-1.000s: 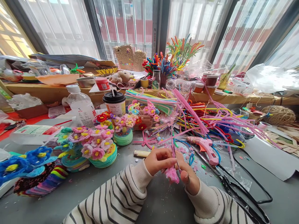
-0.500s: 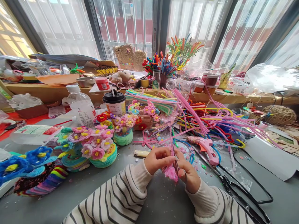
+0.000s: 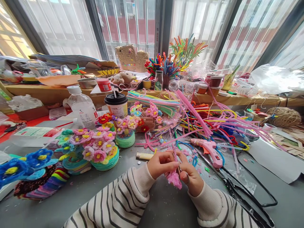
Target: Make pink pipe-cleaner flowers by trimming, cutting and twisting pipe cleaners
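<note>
Above the grey table (image 3: pixel 163 209), my left hand (image 3: pixel 160 164) pinches a fluffy pink pipe cleaner (image 3: pixel 174 180). Its bushy end hangs below my fingers, and a thin pink length rises above them. My right hand (image 3: pixel 193 177) is closed round slim metal scissors (image 3: pixel 179 170), close against the pink fluff. The fingers hide most of the blades. Both hands nearly touch. Pink and blue fluff scraps (image 3: pixel 190 153) lie just beyond them, beside a cream-coloured lighter-like stick (image 3: pixel 144 156).
Finished pipe-cleaner flower pots (image 3: pixel 104 161) stand on the left, near a plastic bottle (image 3: pixel 82 109) and a lidded cup (image 3: pixel 116 106). A pink glue gun (image 3: pixel 211 152) with a black cord lies right. Bundled pipe cleaners (image 3: pixel 194 112) fill the back, below a cluttered ledge (image 3: pixel 135 93).
The long metal blades that showed upright between my hands are now mostly hidden behind the fingers. The pink fluff has dropped slightly and turned. Both arms stay nearly in place.
</note>
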Demonstrator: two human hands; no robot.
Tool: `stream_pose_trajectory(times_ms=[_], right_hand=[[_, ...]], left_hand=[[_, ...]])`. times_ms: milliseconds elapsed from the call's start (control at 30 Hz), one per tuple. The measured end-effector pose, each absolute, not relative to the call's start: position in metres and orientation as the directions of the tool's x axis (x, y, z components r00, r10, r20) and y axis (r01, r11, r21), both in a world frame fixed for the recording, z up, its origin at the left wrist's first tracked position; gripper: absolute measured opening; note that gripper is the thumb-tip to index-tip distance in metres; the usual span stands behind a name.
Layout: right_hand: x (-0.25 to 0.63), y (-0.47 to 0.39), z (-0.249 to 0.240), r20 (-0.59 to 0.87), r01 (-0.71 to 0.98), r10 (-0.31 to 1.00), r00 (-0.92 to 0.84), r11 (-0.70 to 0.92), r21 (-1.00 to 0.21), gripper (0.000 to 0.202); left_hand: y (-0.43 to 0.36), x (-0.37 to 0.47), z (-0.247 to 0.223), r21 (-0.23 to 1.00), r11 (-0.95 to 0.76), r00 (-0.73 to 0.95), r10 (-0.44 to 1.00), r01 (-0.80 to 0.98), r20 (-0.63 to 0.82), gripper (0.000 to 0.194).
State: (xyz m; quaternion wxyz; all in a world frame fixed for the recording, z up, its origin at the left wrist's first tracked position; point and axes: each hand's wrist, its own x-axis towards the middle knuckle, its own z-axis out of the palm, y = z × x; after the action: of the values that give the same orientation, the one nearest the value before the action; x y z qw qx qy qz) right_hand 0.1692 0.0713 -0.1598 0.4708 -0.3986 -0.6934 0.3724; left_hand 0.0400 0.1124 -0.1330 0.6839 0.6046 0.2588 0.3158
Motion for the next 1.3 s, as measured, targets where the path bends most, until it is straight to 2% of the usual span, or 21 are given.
stream_pose_trajectory(times_ms=[233,433,567,1033,1300], right_hand=[[0.1688,0.0707,-0.1573,0.390,0.179,0.874,-0.290,0.450,-0.875,0.059],[0.1697,0.0713,-0.1578,0.389,0.170,0.876,-0.284,0.445,-0.879,0.056],[0.1683,0.0708,-0.1553,0.358,0.155,0.895,-0.267,0.406,-0.900,0.056],[0.1690,0.0716,-0.1515,0.369,0.160,0.888,-0.275,0.421,-0.893,0.057],[0.1680,0.0720,-0.1524,0.400,0.082,0.892,-0.209,0.423,-0.902,0.054]], left_hand=[[0.1118,0.0399,-0.1312,0.986,0.016,0.667,0.738,-0.165,0.100,0.030],[0.1116,0.0390,-0.1322,0.991,0.063,0.689,0.724,-0.117,0.035,0.030],[0.1125,0.0392,-0.1332,0.992,0.044,0.664,0.746,-0.115,0.044,0.030],[0.1136,0.0395,-0.1386,0.993,0.021,0.688,0.723,-0.117,0.065,0.028],[0.1116,0.0399,-0.1376,0.994,0.024,0.714,0.698,-0.107,0.060,0.027]])
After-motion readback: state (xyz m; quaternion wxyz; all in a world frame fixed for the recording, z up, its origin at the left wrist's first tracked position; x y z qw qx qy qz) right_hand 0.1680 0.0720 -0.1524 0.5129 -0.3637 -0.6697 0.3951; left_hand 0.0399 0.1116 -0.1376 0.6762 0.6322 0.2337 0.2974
